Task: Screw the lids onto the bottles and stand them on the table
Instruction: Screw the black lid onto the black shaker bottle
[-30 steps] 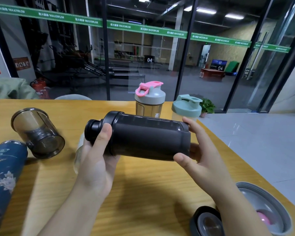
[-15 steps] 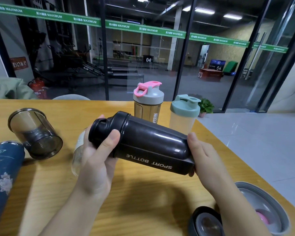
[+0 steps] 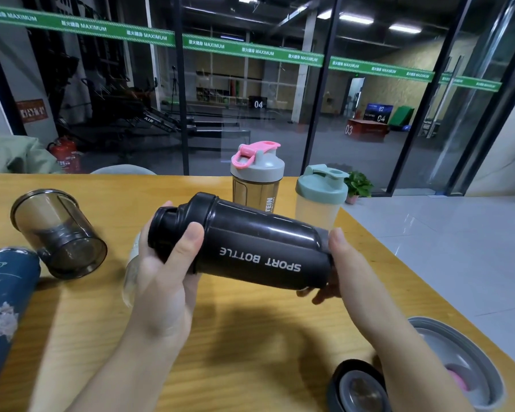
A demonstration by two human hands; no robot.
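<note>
The left hand (image 3: pixel 164 281) wraps around the lid end of the black bottle (image 3: pixel 250 248), thumb on top. The right hand (image 3: pixel 344 269) cups the bottle's bottom, fingers curled under it. The black bottle lies sideways in the air above the table (image 3: pixel 250 337). Behind it stand a pink-lid bottle (image 3: pixel 257 176) and a green-lid bottle (image 3: pixel 320 197). Left of it lies a smoky open cup (image 3: pixel 60 233) on its side.

Wooden table (image 3: pixel 250 337) bearing two capped shakers (image 3: pixel 257 176), lids (image 3: pixel 458 352).
</note>
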